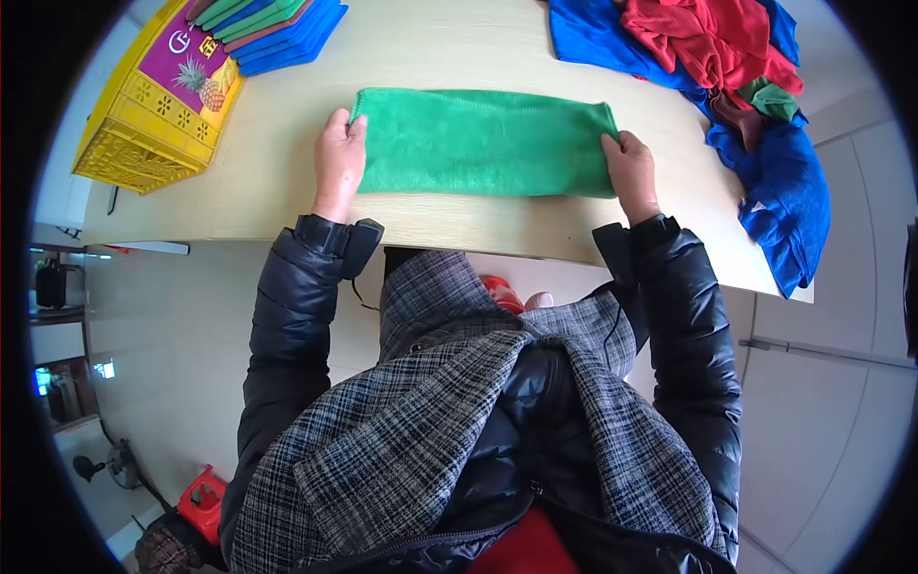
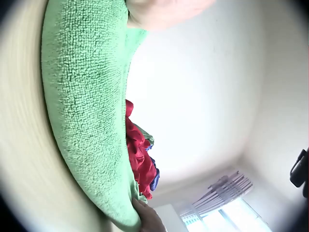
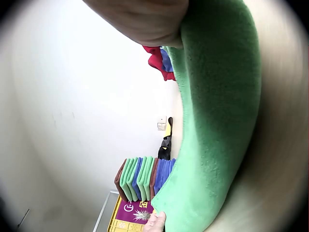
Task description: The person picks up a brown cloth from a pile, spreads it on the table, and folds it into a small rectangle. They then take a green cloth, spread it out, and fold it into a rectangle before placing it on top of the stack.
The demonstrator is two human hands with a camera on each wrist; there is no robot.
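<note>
A green towel point(image 1: 488, 143), folded into a long strip, stretches between both hands over the pale table. The left hand point(image 1: 339, 161) grips its left end, thumb on top near the far corner. At the opposite end the right hand point(image 1: 633, 174) pinches the edge, thumb uppermost. Looped terry texture shows on the towel point(image 2: 91, 96) in the left wrist view, where its middle curves down close over the tabletop. In the right wrist view the near hand point(image 3: 145, 19) covers part of the towel's edge, and its fingertips are hidden.
A yellow crate point(image 1: 143, 124) with a pineapple label stands at the left, beside a stack of folded towels point(image 1: 273, 33) in blue, green and brown. Rumpled red, blue and green cloths point(image 1: 708, 57) lie at the right, a blue one point(image 1: 789, 201) reaching the table's edge.
</note>
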